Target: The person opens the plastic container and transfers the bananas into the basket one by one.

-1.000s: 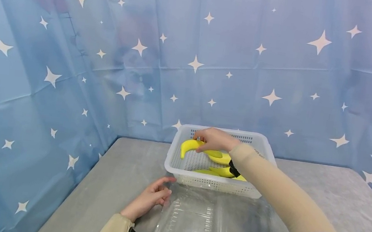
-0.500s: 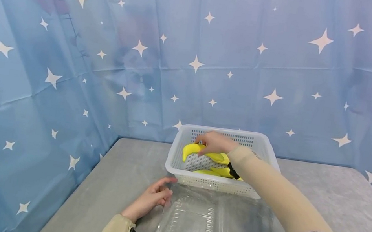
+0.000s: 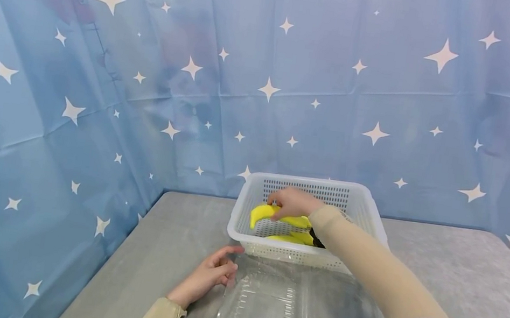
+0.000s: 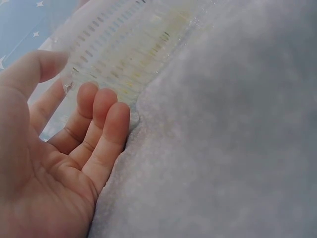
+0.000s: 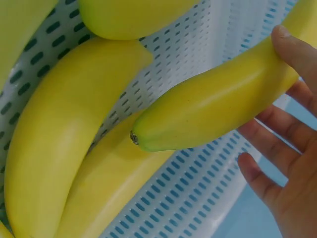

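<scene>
Banana [image 3: 263, 213] gripped by right hand [image 3: 293, 203], far end hidden in basket [image 3: 366, 204]

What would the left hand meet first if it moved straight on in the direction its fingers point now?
Probably the clear plastic container: the left hand lies on the grey table with its fingertips already at the container's edge. Beyond that, the white basket stands in roughly the same line, though depth is unclear.

No legible text, labels, brands or numbers, faint dark mark on the beige right sleeve [image 3: 350, 214], possibly lettering, unreadable
</scene>
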Available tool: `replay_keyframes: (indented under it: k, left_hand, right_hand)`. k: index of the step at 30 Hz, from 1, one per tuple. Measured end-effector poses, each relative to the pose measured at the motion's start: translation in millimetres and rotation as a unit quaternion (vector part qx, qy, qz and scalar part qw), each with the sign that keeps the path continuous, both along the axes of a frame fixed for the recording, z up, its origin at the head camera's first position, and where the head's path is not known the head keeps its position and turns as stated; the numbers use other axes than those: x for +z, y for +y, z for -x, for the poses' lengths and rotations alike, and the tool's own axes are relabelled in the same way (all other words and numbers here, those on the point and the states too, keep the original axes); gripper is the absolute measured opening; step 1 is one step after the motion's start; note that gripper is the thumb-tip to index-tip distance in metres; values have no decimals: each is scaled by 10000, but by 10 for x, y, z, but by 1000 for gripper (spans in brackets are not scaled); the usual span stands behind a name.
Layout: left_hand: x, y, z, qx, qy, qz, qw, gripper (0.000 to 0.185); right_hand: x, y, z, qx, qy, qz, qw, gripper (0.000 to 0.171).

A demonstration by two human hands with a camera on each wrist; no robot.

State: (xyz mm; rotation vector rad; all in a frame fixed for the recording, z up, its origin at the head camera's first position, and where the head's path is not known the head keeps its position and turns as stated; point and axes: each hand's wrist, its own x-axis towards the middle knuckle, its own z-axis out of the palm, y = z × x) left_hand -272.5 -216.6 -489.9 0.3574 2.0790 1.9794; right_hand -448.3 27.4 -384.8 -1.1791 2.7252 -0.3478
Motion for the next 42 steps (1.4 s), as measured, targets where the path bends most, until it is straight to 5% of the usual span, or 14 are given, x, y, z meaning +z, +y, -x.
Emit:
replay_keyframes:
  k: [42]
  left_hand:
    - [-40, -6, 18, -40, -2, -82, 10000, 44]
  right_hand:
    - [-181, 12, 18, -316, -180, -733, 9966, 42]
